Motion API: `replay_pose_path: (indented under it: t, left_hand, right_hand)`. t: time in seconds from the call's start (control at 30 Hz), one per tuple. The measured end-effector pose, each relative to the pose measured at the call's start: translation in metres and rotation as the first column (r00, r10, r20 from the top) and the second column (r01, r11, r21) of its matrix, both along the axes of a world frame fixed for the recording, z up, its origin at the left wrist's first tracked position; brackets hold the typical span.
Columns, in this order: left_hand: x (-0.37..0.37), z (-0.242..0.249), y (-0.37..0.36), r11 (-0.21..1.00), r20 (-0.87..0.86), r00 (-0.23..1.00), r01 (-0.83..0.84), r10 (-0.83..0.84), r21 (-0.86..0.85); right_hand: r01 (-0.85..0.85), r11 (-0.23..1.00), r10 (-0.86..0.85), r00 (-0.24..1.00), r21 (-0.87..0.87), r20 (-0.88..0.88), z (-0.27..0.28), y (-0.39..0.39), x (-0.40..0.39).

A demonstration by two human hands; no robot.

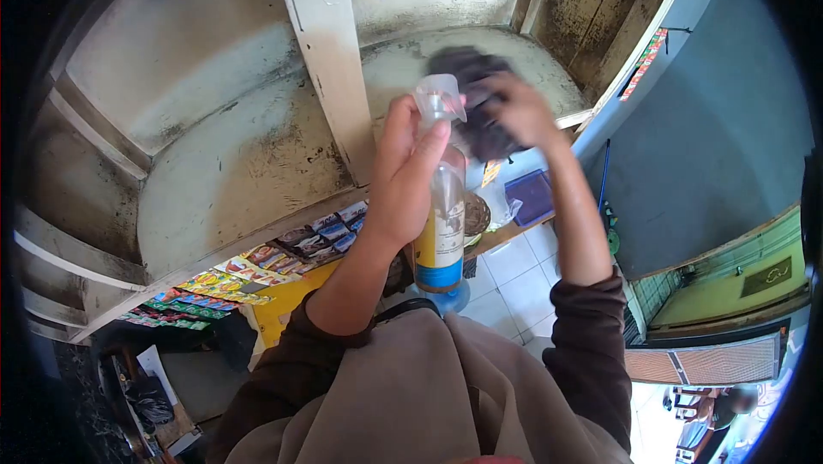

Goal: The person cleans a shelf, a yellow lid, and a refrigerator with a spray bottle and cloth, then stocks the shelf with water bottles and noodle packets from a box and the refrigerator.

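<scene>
The head camera looks up at a stained, off-white shelf unit (249,164) with a vertical divider post (330,52) between 2 bays.

The left hand (407,172) is raised in front of the post, its fingers wrapped around the neck of a spray bottle (440,224). The bottle stands upright in that grip, with a clear trigger head at the top, amber liquid inside and a label with a yellow and a blue band lower down.

The right hand (519,112) is closed around a dark cloth (476,95), bunched up and pressed against the shelf surface of the right bay, just beside the bottle's nozzle. The cloth is blurred.

Both forearms come out of brown sleeves (591,335). A row of colourful sachets (257,267) hangs along the shelf's front edge. Below lie white floor tiles (514,280), with a blue tray (531,196) beside them.
</scene>
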State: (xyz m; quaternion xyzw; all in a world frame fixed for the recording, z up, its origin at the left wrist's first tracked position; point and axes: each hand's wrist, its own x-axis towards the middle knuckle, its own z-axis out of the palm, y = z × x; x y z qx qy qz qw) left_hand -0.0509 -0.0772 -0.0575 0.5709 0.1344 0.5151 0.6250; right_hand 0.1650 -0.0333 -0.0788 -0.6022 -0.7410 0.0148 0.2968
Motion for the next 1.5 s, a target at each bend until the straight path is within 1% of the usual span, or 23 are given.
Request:
replay_pose_path:
  t: [0.03, 0.1, 0.13, 0.2, 0.27, 0.33, 0.37, 0.4, 0.47, 0.53, 0.57, 0.6, 0.67, 0.77, 0.87, 1.03, 1.07, 1.17, 1.2, 1.27, 1.37, 1.43, 1.5]
  left_hand:
    - [0.001, -0.005, 0.001, 1.000, 0.002, 1.000, -0.002, 0.002, 0.001]
    - [-0.003, -0.009, 0.002, 1.000, -0.033, 0.999, -0.017, 0.017, -0.003]
    - [-0.003, -0.011, 0.002, 1.000, -0.068, 0.997, -0.027, 0.026, -0.013]
    - [-0.003, -0.014, 0.003, 0.998, -0.039, 0.997, -0.069, 0.070, 0.011]
    - [-0.004, -0.014, 0.004, 0.995, -0.029, 0.995, -0.092, 0.092, 0.024]
    - [-0.003, -0.008, 0.002, 0.995, -0.004, 0.995, -0.095, 0.095, 0.021]
    - [-0.003, -0.005, 0.000, 0.995, 0.020, 0.995, -0.098, 0.098, 0.018]
    - [-0.002, -0.004, -0.001, 0.996, 0.021, 0.996, -0.091, 0.091, 0.016]
    - [0.000, -0.001, -0.002, 0.996, 0.041, 0.995, -0.092, 0.091, 0.019]
    - [0.000, 0.001, -0.008, 0.999, 0.053, 0.997, -0.052, 0.051, 0.015]
    - [0.000, -0.001, -0.009, 0.998, 0.049, 0.998, -0.041, 0.040, 0.038]
    - [0.000, -0.002, -0.010, 0.997, 0.048, 0.998, -0.035, 0.032, 0.062]
    - [-0.005, -0.003, -0.014, 0.999, 0.048, 0.999, -0.019, 0.018, 0.027]
    - [-0.016, -0.009, -0.014, 0.999, 0.019, 0.999, -0.029, 0.029, 0.015]
    - [-0.027, -0.014, -0.018, 0.996, -0.015, 0.996, -0.084, 0.084, 0.039]
    - [-0.028, -0.020, -0.016, 0.994, -0.053, 0.993, -0.105, 0.105, -0.007]
    - [-0.023, -0.019, -0.015, 0.993, -0.035, 0.992, -0.118, 0.118, 0.004]
    - [-0.006, -0.015, -0.015, 0.995, 0.012, 0.995, -0.099, 0.099, 0.000]
    - [-0.001, -0.013, -0.014, 0.997, 0.025, 0.997, -0.073, 0.073, 0.000]
    - [0.007, -0.015, -0.007, 0.996, 0.022, 0.997, -0.080, 0.079, 0.026]
    - [0.014, -0.016, -0.004, 0.994, -0.001, 0.995, -0.101, 0.101, 0.032]
    - [0.014, -0.015, -0.002, 0.988, -0.063, 0.986, -0.153, 0.153, 0.002]
    - [0.018, -0.019, 0.006, 0.989, -0.052, 0.988, -0.146, 0.147, 0.023]
  right_hand:
    - [0.113, 0.985, -0.127, 0.986, 0.133, 0.104, -0.017, 0.015, 0.043]
    - [0.566, 0.821, -0.553, 0.821, -0.074, 0.141, -0.001, 0.022, 0.076]
    - [0.590, 0.807, -0.554, 0.770, -0.022, 0.318, -0.024, 0.048, 0.117]
    - [0.723, 0.668, -0.652, 0.683, -0.178, 0.329, 0.011, 0.045, 0.058]
    - [0.607, 0.759, -0.499, 0.774, -0.234, 0.390, 0.017, 0.053, 0.012]
    - [0.310, 0.946, -0.278, 0.927, -0.098, 0.251, 0.018, 0.039, -0.048]
    - [0.052, 0.998, -0.035, 0.926, -0.035, 0.376, 0.006, 0.042, -0.063]
    - [-0.078, 0.995, 0.092, 0.968, 0.069, -0.233, -0.039, 0.050, -0.074]
    - [-0.064, 0.993, 0.008, 0.867, -0.096, -0.498, -0.026, 0.022, -0.103]
    - [-0.183, 0.982, 0.182, 0.885, 0.039, -0.428, -0.022, 0.010, -0.101]
    - [-0.265, 0.964, 0.261, 0.952, -0.005, -0.158, -0.020, 0.012, -0.083]
    - [-0.265, 0.964, 0.262, 0.952, 0.000, -0.159, -0.013, 0.011, -0.069]
    - [-0.161, 0.986, 0.159, 0.987, 0.050, 0.027, -0.001, 0.011, -0.043]
    - [0.218, 0.975, -0.211, 0.972, -0.053, 0.106, 0.000, 0.046, 0.029]
    - [0.644, 0.742, -0.625, 0.765, -0.185, 0.156, 0.005, 0.081, 0.071]
    - [0.407, 0.891, -0.320, 0.876, -0.200, 0.360, 0.008, 0.107, -0.014]
    - [0.153, 0.981, -0.092, 0.910, -0.120, 0.404, -0.008, 0.114, -0.027]
    - [-0.313, 0.950, 0.286, 0.845, -0.014, 0.451, 0.006, 0.045, -0.075]
    - [-0.303, 0.953, 0.277, 0.848, -0.015, 0.452, 0.015, 0.017, -0.079]
    - [-0.226, 0.929, 0.199, 0.973, -0.291, -0.120, 0.023, -0.020, -0.075]
    - [-0.117, 0.979, 0.135, 0.986, 0.169, -0.098, -0.001, -0.040, -0.016]
    - [0.101, 0.982, -0.077, 0.986, 0.159, -0.149, -0.003, -0.057, 0.019]
    - [0.296, 0.869, -0.160, 0.926, 0.396, -0.341, 0.000, -0.071, 0.038]
